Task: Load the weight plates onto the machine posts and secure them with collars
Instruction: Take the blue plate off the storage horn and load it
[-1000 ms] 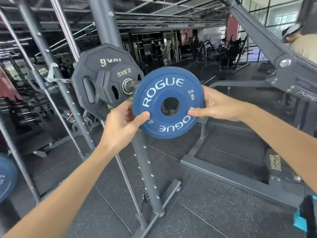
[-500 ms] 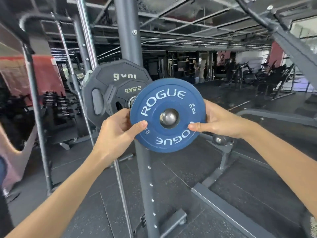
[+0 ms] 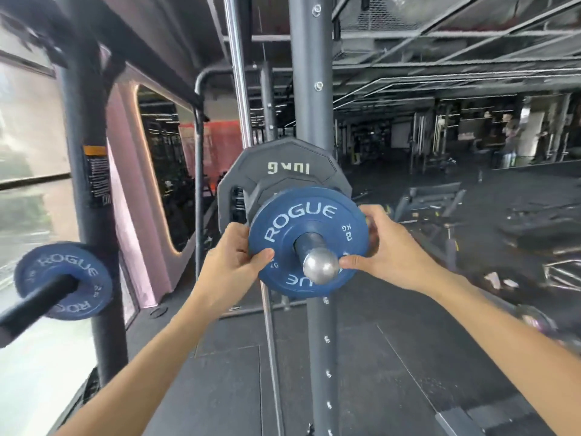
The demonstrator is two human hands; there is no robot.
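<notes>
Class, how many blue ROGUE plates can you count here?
2. The held blue plate is on the centre post, between left hand and right hand. The second blue plate sits on a dark bar, lower left. Others may be hidden.

Post end point(image 3: 320, 265) bare before blue plate point(image 3: 314, 220); grey upright point(image 3: 309, 89) close behind.

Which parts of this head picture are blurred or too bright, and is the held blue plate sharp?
Head view: the blue plate is sharp, lettering readable; the second plate at lower left is motion-blurred; the window at left is washed out.
</notes>
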